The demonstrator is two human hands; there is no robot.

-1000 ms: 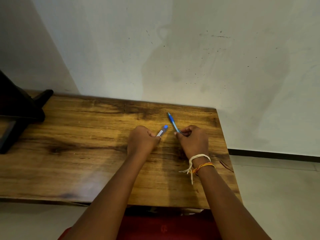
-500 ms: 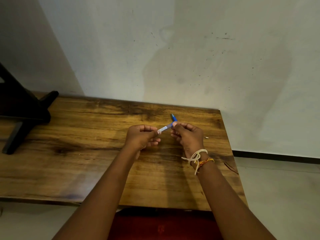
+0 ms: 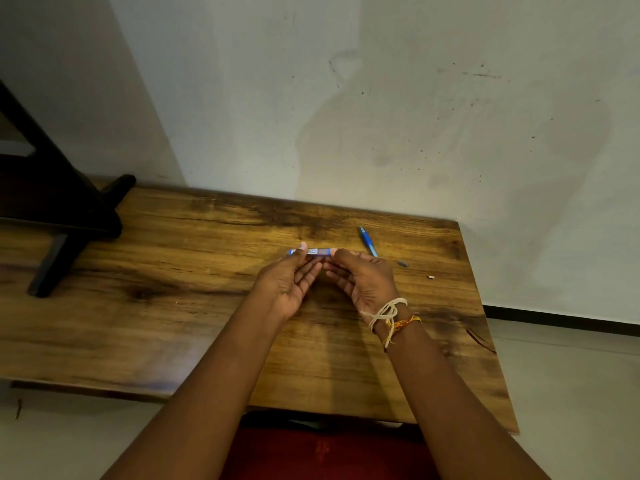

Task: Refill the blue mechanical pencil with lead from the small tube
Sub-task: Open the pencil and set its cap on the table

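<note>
Lead tube (image 3: 309, 251) held level between both hands, long axis left to right: left hand (image 3: 289, 282) pinching one end, right hand (image 3: 363, 278) the other. Blue mechanical pencil (image 3: 367, 241) on counter (image 3: 173, 271), just beyond right hand, angled away.

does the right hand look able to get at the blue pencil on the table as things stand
Probably yes: the blue pencil lies bare on the table just beyond the right hand, though that hand is holding the lead tube.
</note>
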